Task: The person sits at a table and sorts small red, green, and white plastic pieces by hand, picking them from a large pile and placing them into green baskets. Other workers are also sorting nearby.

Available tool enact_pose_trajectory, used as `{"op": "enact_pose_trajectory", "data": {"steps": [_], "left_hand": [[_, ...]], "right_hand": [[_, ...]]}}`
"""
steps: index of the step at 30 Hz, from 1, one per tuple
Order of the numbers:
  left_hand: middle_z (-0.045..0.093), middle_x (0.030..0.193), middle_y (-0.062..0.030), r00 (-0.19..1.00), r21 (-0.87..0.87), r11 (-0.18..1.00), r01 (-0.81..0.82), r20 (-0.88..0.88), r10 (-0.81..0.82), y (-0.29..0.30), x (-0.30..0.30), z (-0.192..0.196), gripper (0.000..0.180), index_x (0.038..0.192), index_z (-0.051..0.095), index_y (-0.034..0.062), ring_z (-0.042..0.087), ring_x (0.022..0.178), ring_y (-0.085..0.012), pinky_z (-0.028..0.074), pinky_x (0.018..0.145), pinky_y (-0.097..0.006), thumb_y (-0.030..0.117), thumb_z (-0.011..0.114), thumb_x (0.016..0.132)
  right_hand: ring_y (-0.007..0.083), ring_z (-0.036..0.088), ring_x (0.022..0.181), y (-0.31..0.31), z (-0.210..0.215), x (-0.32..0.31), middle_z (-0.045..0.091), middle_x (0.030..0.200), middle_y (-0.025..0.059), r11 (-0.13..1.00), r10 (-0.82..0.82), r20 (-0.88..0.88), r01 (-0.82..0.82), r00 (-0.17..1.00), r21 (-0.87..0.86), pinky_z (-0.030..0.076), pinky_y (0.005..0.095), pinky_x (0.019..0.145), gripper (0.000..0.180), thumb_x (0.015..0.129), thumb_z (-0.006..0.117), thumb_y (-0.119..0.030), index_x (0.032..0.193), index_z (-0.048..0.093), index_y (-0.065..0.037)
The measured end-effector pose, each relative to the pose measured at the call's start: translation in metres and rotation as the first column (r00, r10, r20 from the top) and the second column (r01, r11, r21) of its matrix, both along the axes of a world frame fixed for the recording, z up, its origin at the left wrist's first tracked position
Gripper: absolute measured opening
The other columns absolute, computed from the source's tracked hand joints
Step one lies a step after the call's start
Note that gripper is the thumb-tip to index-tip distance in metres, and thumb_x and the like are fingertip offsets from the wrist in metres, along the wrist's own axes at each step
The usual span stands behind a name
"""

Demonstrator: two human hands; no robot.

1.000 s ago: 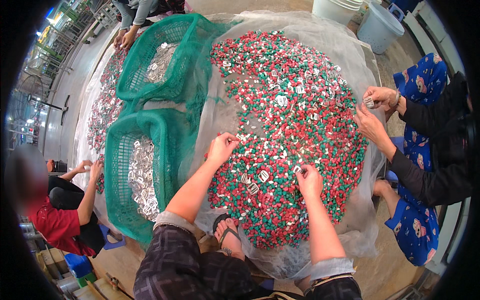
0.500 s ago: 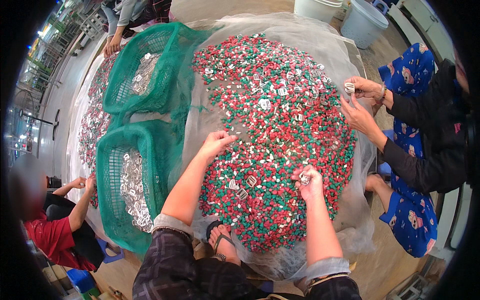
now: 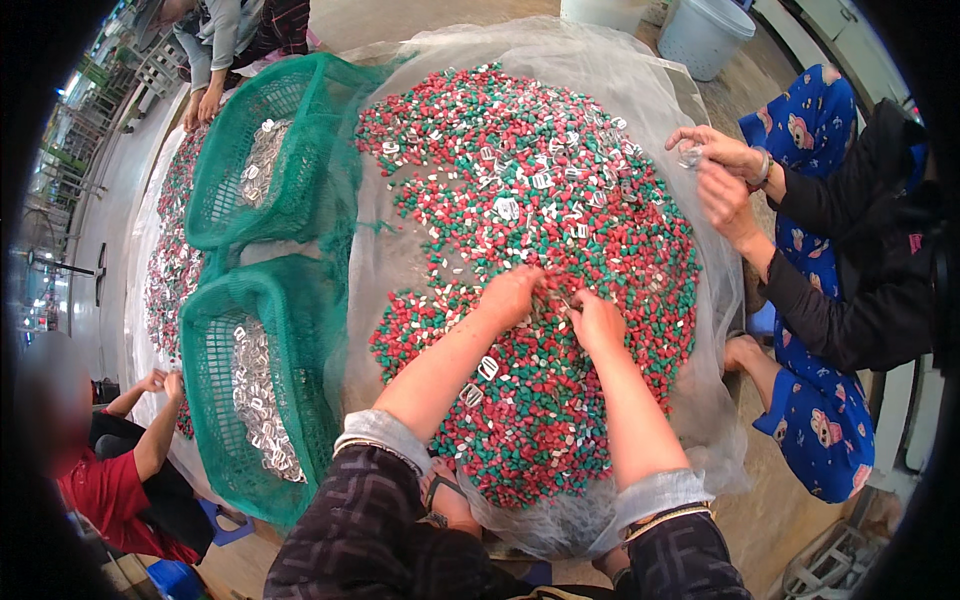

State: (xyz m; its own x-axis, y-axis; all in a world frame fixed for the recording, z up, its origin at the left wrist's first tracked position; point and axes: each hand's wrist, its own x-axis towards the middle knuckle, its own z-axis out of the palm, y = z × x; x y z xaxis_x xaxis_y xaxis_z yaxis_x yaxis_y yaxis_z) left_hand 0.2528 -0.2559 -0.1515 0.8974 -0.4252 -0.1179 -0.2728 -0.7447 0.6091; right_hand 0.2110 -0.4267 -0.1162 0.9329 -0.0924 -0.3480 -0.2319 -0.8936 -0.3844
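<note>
Both my hands reach into a wide heap of small red, green and white tumbling stones point(image 3: 520, 420) mixed with silvery metal buckles. My left hand point(image 3: 510, 298) has its fingers bent down at the stones near the heap's middle; the fingertips are smeared by motion. Just to its right, my right hand point(image 3: 598, 325) is closed, thumb and fingers pinched together at the stones. What sits in either hand is too small or hidden to make out. Nearer to me, a loose metal buckle point(image 3: 487, 368) lies on the stones, another beside it. A larger pale buckle point(image 3: 507, 209) rests farther off.
Two green baskets point(image 3: 190, 400) draped with green netting stand at left, holding metal buckles point(image 3: 262, 390). White mesh cloth point(image 3: 735, 440) lies under the heap. At right, a co-worker's hands point(image 3: 730, 185) handle a small piece. Other people work at the left. Buckets point(image 3: 705, 40) stand behind.
My left hand has moved right and my right hand up and left, bringing them close together over the heap. The metal buckle seen in my right hand no longer shows clearly.
</note>
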Motion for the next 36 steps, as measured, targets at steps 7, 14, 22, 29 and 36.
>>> {"op": "enact_pose_trajectory", "data": {"steps": [7, 14, 22, 29, 36], "left_hand": [[0.061, 0.107, -0.0120, 0.797, -0.157, 0.845, 0.511, -0.283, -0.534, 0.009, -0.047, 0.053, 0.048, 0.108, 0.063, 0.0165, 0.058, 0.100, -0.0295, 0.048, 0.083, -0.039, -0.007, 0.048, 0.068], [0.064, 0.096, -0.0125, 0.989, -0.050, 0.995, 0.085, -0.116, -0.090, 0.020, -0.012, 0.040, 0.022, 0.099, 0.066, 0.0143, 0.061, 0.088, -0.0309, 0.050, 0.076, -0.041, 0.009, 0.056, 0.080], [0.065, 0.085, -0.0080, 0.975, 0.009, 0.977, 0.214, -0.059, -0.213, -0.026, -0.046, 0.021, 0.021, 0.089, 0.064, 0.0109, 0.062, 0.082, -0.0262, 0.049, 0.070, -0.039, 0.024, 0.069, 0.073], [0.054, 0.065, 0.0011, 0.859, -0.440, 0.887, 0.138, -0.393, -0.329, 0.007, -0.031, 0.027, 0.027, 0.072, 0.053, 0.0062, 0.050, 0.061, -0.0110, 0.041, 0.055, -0.028, 0.017, 0.078, 0.067], [0.051, 0.066, 0.0005, 0.873, -0.420, 0.904, 0.077, -0.409, -0.264, 0.029, -0.042, 0.024, 0.034, 0.069, 0.048, 0.0054, 0.051, 0.066, -0.0111, 0.043, 0.062, -0.029, 0.019, 0.079, 0.066]], "right_hand": [[0.0251, 0.061, 0.064, -0.062, 0.006, -0.076, 0.061, 0.066, 0.0100, 0.973, -0.163, -0.032, 0.166, 0.986, 0.162, 0.047, 0.0369, 0.059, 0.014, 0.074, 0.066, -0.020, 0.083, 0.065, -0.008], [0.0116, 0.049, 0.051, -0.079, -0.024, -0.093, 0.052, 0.055, 0.0027, 0.848, -0.276, 0.003, 0.242, 0.961, 0.471, 0.039, 0.0280, 0.050, 0.016, 0.071, 0.068, -0.018, 0.076, 0.062, -0.004], [0.0081, 0.049, 0.051, -0.060, -0.010, -0.093, 0.056, 0.057, 0.0006, 0.805, -0.276, -0.096, 0.284, 0.956, 0.520, 0.038, 0.0261, 0.049, 0.017, 0.076, 0.067, -0.018, 0.075, 0.061, -0.002], [0.0067, 0.052, 0.056, -0.062, -0.009, -0.106, 0.060, 0.066, 0.0013, 0.552, -0.346, -0.295, 0.448, 0.891, 0.703, 0.039, 0.0232, 0.051, 0.012, 0.079, 0.064, -0.014, 0.077, 0.061, -0.003], [0.0235, 0.064, 0.072, -0.048, 0.017, -0.104, 0.064, 0.083, 0.0136, -0.123, -0.255, -0.639, 0.631, 0.726, 0.766, 0.052, 0.0303, 0.058, 0.007, 0.078, 0.053, -0.006, 0.072, 0.051, -0.006]]}}
